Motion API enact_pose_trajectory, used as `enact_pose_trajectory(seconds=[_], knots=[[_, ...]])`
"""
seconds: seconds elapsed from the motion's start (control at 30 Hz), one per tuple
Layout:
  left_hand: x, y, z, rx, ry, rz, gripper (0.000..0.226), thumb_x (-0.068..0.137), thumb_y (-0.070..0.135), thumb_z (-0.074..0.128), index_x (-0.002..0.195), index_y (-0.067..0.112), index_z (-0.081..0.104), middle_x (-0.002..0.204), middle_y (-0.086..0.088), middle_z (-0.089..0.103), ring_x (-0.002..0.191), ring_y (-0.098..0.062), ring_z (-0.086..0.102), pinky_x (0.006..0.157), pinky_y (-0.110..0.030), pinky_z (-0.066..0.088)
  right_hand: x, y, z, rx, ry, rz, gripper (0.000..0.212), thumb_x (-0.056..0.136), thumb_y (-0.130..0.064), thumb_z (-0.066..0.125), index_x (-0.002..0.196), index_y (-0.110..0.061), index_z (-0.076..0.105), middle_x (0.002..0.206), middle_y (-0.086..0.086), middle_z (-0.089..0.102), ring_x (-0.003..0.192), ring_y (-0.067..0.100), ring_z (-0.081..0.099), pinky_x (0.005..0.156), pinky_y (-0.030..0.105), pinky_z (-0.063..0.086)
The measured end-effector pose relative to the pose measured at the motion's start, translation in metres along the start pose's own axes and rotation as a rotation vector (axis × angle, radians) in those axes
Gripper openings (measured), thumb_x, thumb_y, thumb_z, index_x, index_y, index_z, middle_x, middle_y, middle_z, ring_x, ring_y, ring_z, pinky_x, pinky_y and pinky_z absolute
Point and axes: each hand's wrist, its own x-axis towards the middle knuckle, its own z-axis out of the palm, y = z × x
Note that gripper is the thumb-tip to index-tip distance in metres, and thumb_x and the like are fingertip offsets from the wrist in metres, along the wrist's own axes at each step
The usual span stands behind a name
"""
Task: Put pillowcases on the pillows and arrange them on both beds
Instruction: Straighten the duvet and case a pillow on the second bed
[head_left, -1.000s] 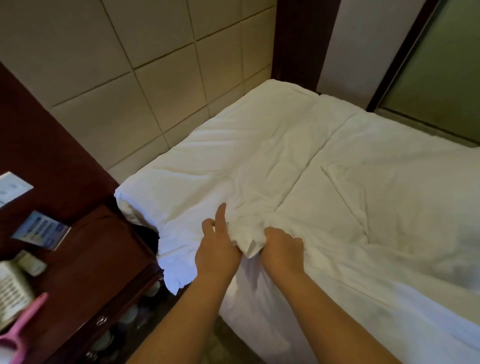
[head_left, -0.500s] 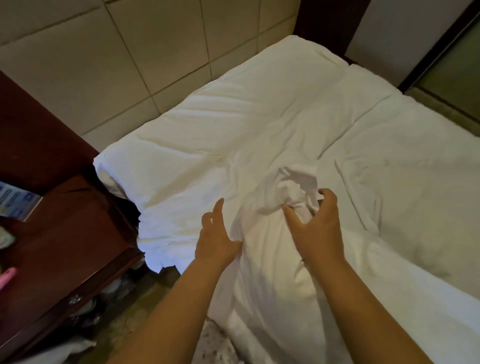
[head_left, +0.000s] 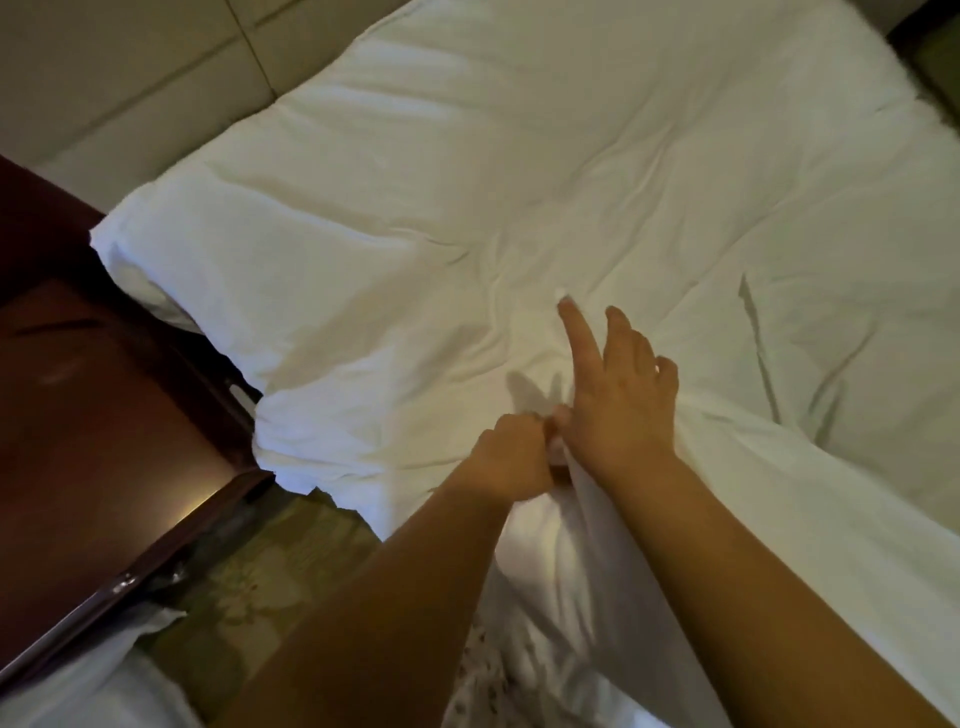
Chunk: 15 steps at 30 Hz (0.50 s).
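Observation:
A white pillowcase (head_left: 597, 561) hangs over the near edge of the bed (head_left: 519, 156), merging with the white bedding, so its outline is hard to tell. My left hand (head_left: 511, 457) is closed in a fist on a pinch of this white cloth at the bed's edge. Right beside it, touching, my right hand (head_left: 618, 395) rests on the same cloth with the thumb pinching the fold and the index and other fingers stretched out. A pillow shape (head_left: 218, 270) lies under white cloth at the bed's left corner.
A dark red-brown wooden nightstand (head_left: 93, 457) stands left of the bed, close to its corner. Beige padded wall panels (head_left: 130, 78) run behind the bed. Patterned carpet (head_left: 270, 582) shows between nightstand and bed. More white cloth (head_left: 78, 691) lies at the bottom left.
The view tilted down toward the bed. My right hand let go of the raised bunch of cloth and came down beside my left hand; the cloth now lies flat.

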Motion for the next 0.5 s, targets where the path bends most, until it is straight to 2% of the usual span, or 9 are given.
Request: enact_pose_trajectory(seconds=[0.07, 0.13, 0.2, 0.3, 0.4, 0.5], knots=[[0.008, -0.001, 0.002, 0.025, -0.084, 0.042, 0.032, 0.087, 0.033, 0.057, 0.118, 0.025, 0.052, 0.113, -0.005, 0.062, 0.102, -0.029, 0.062, 0.089, -0.043, 0.052, 0.007, 0.006, 0.002, -0.019, -0.037, 0.009, 0.113, 0.067, -0.025, 0.080, 0.148, -0.037, 0.002, 0.145, 0.016, 0.034, 0.122, 0.035, 0.045, 0.099, 0.055, 0.037], [0.014, 0.001, 0.005, 0.001, -0.127, 0.053, 0.035, 0.089, 0.034, 0.055, 0.123, 0.026, 0.049, 0.119, -0.006, 0.061, 0.105, -0.029, 0.061, 0.092, -0.043, 0.050, 0.013, 0.009, 0.005, -0.062, -0.032, 0.029, 0.109, 0.070, -0.023, 0.076, 0.147, -0.038, 0.000, 0.135, 0.016, 0.043, 0.112, 0.034, 0.049, 0.094, 0.054, 0.040], [0.020, 0.004, 0.008, -0.035, -0.160, 0.040, 0.039, 0.091, 0.037, 0.053, 0.126, 0.024, 0.047, 0.123, -0.006, 0.060, 0.109, -0.029, 0.059, 0.094, -0.042, 0.048, 0.020, 0.012, 0.010, -0.098, -0.045, 0.090, 0.106, 0.073, -0.025, 0.074, 0.146, -0.041, -0.002, 0.122, 0.015, 0.049, 0.101, 0.033, 0.051, 0.090, 0.053, 0.041], [0.033, 0.007, 0.009, -0.093, -0.210, 0.012, 0.046, 0.091, 0.037, 0.054, 0.131, 0.020, 0.045, 0.132, -0.009, 0.055, 0.117, -0.031, 0.054, 0.097, -0.038, 0.043, 0.034, 0.017, 0.014, -0.091, -0.163, 0.167, 0.100, 0.080, -0.031, 0.068, 0.144, -0.046, -0.006, 0.115, 0.014, 0.048, 0.097, 0.032, 0.049, 0.089, 0.052, 0.038], [0.044, 0.007, 0.015, -0.203, -0.219, 0.002, 0.052, 0.091, 0.033, 0.056, 0.137, 0.016, 0.041, 0.137, -0.011, 0.052, 0.124, -0.031, 0.050, 0.101, -0.037, 0.040, 0.045, 0.025, 0.017, -0.094, -0.265, 0.169, 0.089, 0.083, -0.033, 0.064, 0.145, -0.043, 0.001, 0.114, 0.015, 0.048, 0.098, 0.033, 0.050, 0.084, 0.049, 0.039], [0.051, 0.009, 0.025, -0.297, -0.201, -0.021, 0.046, 0.090, 0.027, 0.056, 0.133, 0.014, 0.044, 0.132, -0.010, 0.054, 0.120, -0.030, 0.051, 0.100, -0.038, 0.041, 0.050, 0.033, 0.023, -0.115, -0.315, 0.155, 0.081, 0.083, -0.032, 0.063, 0.145, -0.035, 0.012, 0.115, 0.016, 0.049, 0.099, 0.034, 0.051, 0.080, 0.045, 0.039]])
